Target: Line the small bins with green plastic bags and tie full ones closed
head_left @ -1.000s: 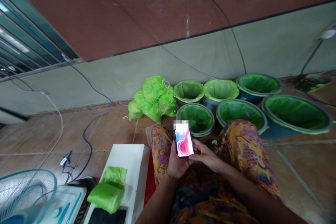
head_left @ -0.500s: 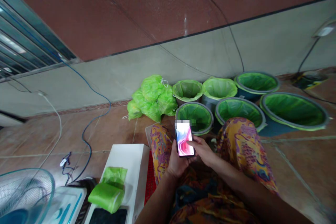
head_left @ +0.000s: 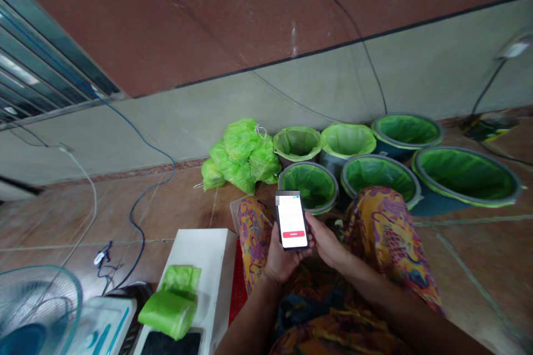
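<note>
A smartphone [head_left: 292, 219] stands tilted between my knees, its lit screen white with a red bar near the bottom. My left hand [head_left: 281, 258] is wrapped round its lower left side, thumb along the edge. My right hand [head_left: 327, 241] grips the right edge, with its fingers partly hidden behind the phone. Just beyond the phone is a bin with a green liner [head_left: 308, 186]. To my left, a roll of green plastic bags [head_left: 170, 308] lies on a white box [head_left: 204, 255].
Several more lined bins [head_left: 466, 175] line the wall ahead. Beside them lie several tied green bags [head_left: 241, 152]. A blue cable [head_left: 141, 205] crosses the tiled floor on the left. A fan [head_left: 37, 305] stands at lower left, near a dark flat panel [head_left: 172, 343] on the box.
The phone's screen has gone from a pink and blue picture to a white page with a red bar. My right thumb has moved off the screen to the phone's edge.
</note>
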A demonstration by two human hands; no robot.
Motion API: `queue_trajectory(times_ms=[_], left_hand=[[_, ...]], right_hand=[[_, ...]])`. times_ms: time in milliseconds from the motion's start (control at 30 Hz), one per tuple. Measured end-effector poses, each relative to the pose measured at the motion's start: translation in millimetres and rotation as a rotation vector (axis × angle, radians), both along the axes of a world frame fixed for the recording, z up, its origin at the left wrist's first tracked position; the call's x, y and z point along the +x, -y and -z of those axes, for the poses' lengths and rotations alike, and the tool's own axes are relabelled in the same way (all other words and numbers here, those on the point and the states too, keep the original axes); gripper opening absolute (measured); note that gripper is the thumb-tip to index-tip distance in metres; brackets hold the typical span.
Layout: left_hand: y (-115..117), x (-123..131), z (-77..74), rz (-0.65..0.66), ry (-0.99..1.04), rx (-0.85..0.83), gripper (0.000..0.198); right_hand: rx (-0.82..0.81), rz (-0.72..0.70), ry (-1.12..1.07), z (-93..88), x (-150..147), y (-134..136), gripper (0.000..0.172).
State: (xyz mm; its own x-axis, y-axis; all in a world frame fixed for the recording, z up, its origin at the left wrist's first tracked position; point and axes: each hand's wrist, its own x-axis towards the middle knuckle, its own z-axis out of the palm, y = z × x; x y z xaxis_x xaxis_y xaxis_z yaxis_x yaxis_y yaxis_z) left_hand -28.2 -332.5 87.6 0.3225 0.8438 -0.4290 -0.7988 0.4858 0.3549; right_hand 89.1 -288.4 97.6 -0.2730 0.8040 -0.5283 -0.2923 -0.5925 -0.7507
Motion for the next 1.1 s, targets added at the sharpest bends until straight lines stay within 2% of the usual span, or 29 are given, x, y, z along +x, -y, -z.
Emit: queue_trajectory(times_ms=[533,833,1100], left_hand=[[-0.1,0.6,-0.5,-0.003,-0.017,-0.016,0.070],[0.2,0.9,-2.3,-0.007,-0.027,-0.024,0.071],[0.2,0.4,1.8,-0.007,-0.013,-0.011,0.071]], right_hand=[[0.007,0.007,-0.017,6.1,0.3,1.4,0.045],[0.019,-0.008,0.033,5.9,0.6,1.8,0.047],[0.008,-0.003,0.006,3.1,-0.3,0.7,0.048]])
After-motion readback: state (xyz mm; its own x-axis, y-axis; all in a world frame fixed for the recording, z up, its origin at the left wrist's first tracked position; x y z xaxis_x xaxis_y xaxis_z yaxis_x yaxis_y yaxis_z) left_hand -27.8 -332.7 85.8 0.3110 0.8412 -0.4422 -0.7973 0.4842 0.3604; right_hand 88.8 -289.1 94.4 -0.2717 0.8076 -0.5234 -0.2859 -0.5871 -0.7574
